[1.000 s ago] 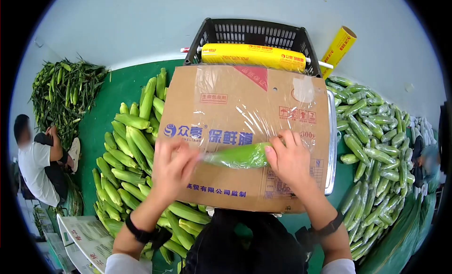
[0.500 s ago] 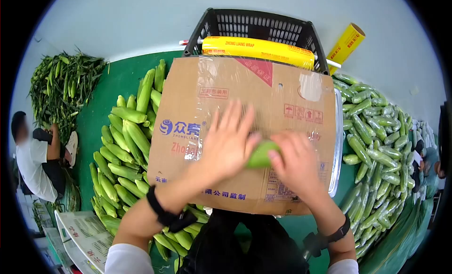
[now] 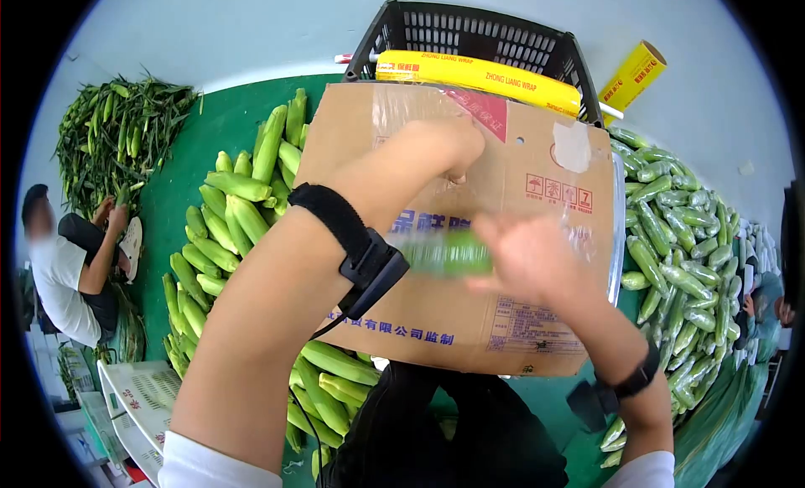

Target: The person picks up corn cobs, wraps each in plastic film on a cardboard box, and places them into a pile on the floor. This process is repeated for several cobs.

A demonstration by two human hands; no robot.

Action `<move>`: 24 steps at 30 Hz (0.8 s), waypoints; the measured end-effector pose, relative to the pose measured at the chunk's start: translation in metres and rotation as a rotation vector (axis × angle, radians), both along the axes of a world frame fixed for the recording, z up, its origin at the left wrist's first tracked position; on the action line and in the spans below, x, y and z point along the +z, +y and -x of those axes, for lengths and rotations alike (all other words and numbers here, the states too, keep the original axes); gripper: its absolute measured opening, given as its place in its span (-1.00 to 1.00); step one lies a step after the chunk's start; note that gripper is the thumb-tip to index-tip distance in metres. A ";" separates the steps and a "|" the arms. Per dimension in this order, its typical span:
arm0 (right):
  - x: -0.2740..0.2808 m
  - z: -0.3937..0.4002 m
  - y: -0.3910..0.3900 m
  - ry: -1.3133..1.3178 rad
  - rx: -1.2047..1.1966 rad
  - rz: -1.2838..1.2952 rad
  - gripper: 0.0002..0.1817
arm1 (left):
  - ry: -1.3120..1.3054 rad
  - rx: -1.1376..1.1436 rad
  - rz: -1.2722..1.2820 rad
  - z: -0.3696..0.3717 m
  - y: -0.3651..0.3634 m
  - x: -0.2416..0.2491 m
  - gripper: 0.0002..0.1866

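Observation:
My right hand (image 3: 537, 257), blurred by motion, grips one end of a green ear of corn (image 3: 449, 253) that looks shiny, as if wrapped in clear film. It is over the middle of a flat cardboard sheet (image 3: 369, 153). Further up the sheet, my left hand (image 3: 449, 144) is closed with its fingers curled down; what they pinch, if anything, is hidden. Just beyond it lies a yellow roll of cling film (image 3: 478, 75), across the front of a black plastic crate (image 3: 486, 27).
Unwrapped corn ears (image 3: 243, 211) are heaped on the green floor at left, film-wrapped ones (image 3: 679, 236) at right. A yellow tube (image 3: 635, 77) stands near the wall. A seated person (image 3: 71, 270) holds something by a pile of husks (image 3: 122, 127). A pale crate (image 3: 138, 404) is at lower left.
My left hand has gone from flat beside the corn to closed and farther forward on the cardboard. The right hand still holds the corn, now more fully visible and shiny.

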State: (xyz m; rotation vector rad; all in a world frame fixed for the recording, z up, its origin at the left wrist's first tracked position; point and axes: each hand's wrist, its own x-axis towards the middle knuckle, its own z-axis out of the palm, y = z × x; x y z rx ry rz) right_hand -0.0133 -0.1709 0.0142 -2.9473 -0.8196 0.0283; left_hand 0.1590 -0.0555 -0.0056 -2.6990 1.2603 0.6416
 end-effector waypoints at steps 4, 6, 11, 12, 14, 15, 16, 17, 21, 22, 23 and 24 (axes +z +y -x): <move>0.010 0.076 0.005 0.493 0.074 -0.055 -0.36 | 0.008 -0.040 0.231 -0.001 0.012 0.005 -0.24; 0.016 0.105 -0.006 0.764 -0.055 -0.130 -0.31 | -0.067 0.017 0.637 0.007 0.036 -0.010 -0.31; -0.029 0.129 -0.031 1.120 -0.692 -1.271 -0.30 | -0.235 -0.215 1.136 0.147 0.064 0.006 -0.65; -0.025 0.119 -0.026 1.339 -0.697 -1.465 -0.29 | -0.195 -0.313 1.068 0.166 0.057 0.013 -0.64; -0.014 0.092 -0.010 1.793 -0.665 -1.831 -0.26 | -0.122 0.100 1.307 0.150 0.046 0.008 -0.63; -0.016 0.085 -0.001 1.937 -0.444 -1.988 -0.24 | -0.020 0.399 1.472 0.140 0.034 0.024 -0.61; -0.020 0.077 0.007 2.062 -0.197 -2.133 -0.21 | 0.277 0.554 1.628 0.136 0.031 0.031 -0.61; -0.024 0.071 0.017 2.171 0.090 -2.256 -0.18 | 0.556 0.732 1.809 0.132 0.029 0.038 -0.61; -0.035 0.063 0.053 2.268 0.819 -2.522 -0.05 | 1.938 0.370 2.139 0.121 0.029 0.020 -0.67; -0.035 0.063 0.053 2.232 0.759 -2.533 -0.07 | 2.115 0.192 2.176 0.120 0.026 0.018 -0.69; -0.036 0.062 0.051 2.198 0.694 -2.551 -0.09 | 2.001 0.602 2.148 0.124 0.032 0.025 -0.71; -0.042 0.061 0.045 2.157 0.510 -2.498 -0.14 | 1.816 0.806 2.135 0.124 0.038 0.021 -0.70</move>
